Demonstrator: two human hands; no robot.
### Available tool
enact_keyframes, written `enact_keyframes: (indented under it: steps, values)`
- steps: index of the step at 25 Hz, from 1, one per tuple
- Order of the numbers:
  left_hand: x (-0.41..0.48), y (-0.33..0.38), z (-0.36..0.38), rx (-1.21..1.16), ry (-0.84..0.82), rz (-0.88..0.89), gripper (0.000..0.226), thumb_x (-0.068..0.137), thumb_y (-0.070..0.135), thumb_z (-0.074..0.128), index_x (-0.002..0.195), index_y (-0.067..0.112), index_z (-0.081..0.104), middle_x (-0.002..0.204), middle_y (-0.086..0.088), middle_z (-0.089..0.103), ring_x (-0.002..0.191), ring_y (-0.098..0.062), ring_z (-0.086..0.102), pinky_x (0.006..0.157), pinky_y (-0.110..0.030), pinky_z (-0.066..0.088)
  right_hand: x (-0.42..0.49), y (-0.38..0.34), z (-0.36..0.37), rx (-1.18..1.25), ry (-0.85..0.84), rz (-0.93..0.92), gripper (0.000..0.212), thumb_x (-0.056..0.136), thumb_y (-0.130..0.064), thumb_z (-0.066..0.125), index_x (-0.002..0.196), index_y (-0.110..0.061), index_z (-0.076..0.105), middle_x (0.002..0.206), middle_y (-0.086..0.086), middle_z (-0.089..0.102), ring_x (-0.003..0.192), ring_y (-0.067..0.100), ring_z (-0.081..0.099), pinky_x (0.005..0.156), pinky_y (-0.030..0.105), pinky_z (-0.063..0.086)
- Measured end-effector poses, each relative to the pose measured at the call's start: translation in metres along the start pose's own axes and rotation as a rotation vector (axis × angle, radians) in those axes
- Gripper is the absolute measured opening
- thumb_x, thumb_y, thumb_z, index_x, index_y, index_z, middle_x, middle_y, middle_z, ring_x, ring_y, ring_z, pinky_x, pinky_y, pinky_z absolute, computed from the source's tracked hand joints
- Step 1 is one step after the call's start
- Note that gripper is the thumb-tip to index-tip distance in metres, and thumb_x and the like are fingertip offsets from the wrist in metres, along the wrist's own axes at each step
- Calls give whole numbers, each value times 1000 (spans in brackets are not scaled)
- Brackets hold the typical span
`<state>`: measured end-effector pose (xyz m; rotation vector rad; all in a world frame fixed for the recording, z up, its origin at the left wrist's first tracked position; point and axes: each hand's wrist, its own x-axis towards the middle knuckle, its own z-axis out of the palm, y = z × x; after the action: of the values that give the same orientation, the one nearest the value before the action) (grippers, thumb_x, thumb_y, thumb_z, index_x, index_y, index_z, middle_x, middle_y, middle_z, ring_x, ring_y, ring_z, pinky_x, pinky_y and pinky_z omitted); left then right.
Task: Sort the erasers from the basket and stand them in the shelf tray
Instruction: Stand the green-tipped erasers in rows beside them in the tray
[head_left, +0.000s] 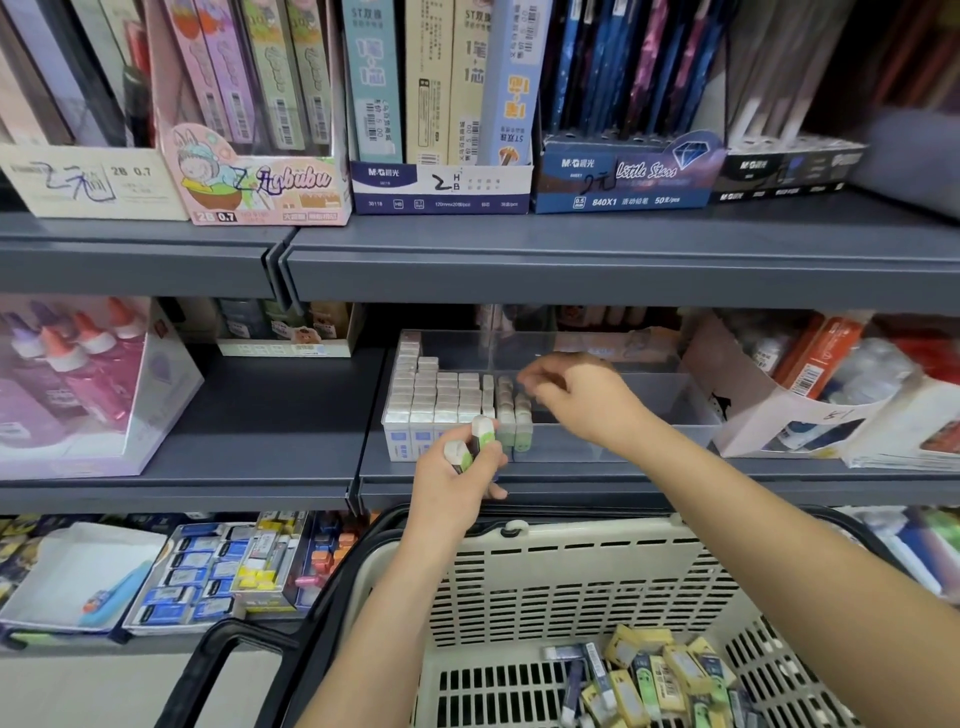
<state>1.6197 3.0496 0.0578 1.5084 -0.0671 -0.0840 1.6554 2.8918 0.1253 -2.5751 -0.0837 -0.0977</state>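
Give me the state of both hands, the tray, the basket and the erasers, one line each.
Left hand: grips two green erasers.
Right hand: over the tray, fingers curled; grip blurred.
Shelf tray: left part filled with standing erasers.
Basket: loose erasers lie jumbled inside.

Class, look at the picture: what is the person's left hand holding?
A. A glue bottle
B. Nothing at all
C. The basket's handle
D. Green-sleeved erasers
D: the left hand grips green-sleeved erasers, their white ends sticking up, just in front of the clear shelf tray.
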Motion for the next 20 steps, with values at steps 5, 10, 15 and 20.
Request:
enact_keyframes:
  steps: [5, 10, 15, 20]
  values:
    - [0, -1, 0, 74, -71, 70, 12, 90, 10, 58, 87, 18, 67, 71, 0, 62, 48, -8, 55, 56, -24, 48, -20, -19, 5, 215, -139, -51, 16, 77, -32, 73, 85, -18, 72, 71, -8, 69, 61, -6, 58, 70, 19, 49]
    - [-2, 1, 1, 57, -76, 58, 12, 90, 16, 58, 92, 20, 69, 80, 1, 69, 55, -7, 60, 54, -18, 45, -18, -14, -9, 271, -266, -93, 6, 81, -15, 70, 87, -17, 69, 78, 5, 71, 69, 13, 66, 74, 25, 54]
    - [-1, 0, -3, 21, 32, 17, 13, 93, 29, 53, 96, 21, 62, 57, 13, 59, 48, -6, 51, 41, -17, 37, 10, 1, -30, 471, 21, 161, 19, 82, -9, 68, 73, -25, 62, 84, 5, 71, 65, 6, 67, 64, 19, 54]
    - [3, -4, -2, -224, -8, -45, 20, 78, 31, 41, 94, 21, 49, 57, 10, 48, 51, -8, 37, 42, -19, 29, 28, 8, -11, 106, 112, 149, 12, 86, -21, 63, 78, -28, 59, 90, -3, 70, 88, 15, 63, 83, 26, 46]
